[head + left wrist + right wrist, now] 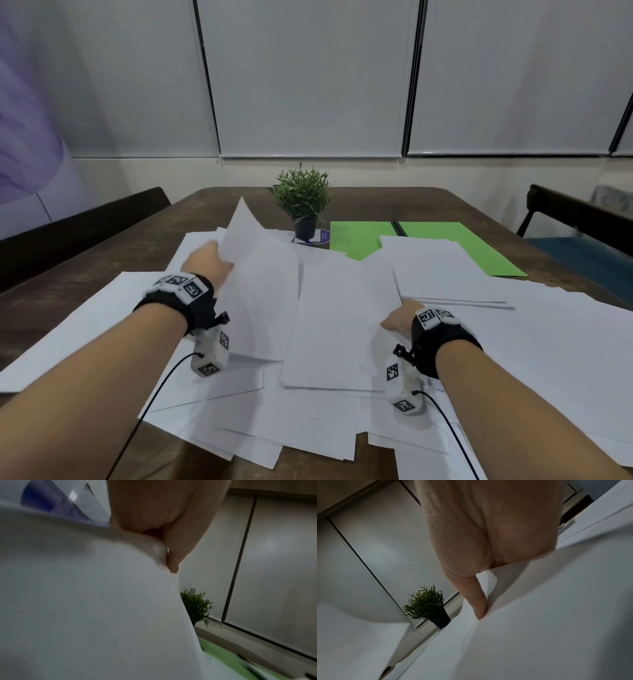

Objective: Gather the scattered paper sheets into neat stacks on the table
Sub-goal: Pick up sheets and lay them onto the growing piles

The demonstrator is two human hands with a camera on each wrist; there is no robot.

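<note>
— Sheets (191, 383) lie scattered over the worktop (113, 246)?
— Yes. Left hand (209, 262) pinches a lifted sheet (260, 274); right hand (399, 318) grips the middle stack (339, 325) (thumb on top).

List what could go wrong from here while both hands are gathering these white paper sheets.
1. The left hand pinches the lifted white paper sheet by one edge; it already bows, so it could crease or slip.
2. That raised sheet rises close to the small green potted plant; a wide swing might tip it.
3. Loose white sheets overhanging the near edge of the brown wooden table could slide off as the right hand tugs the central stack.
</note>
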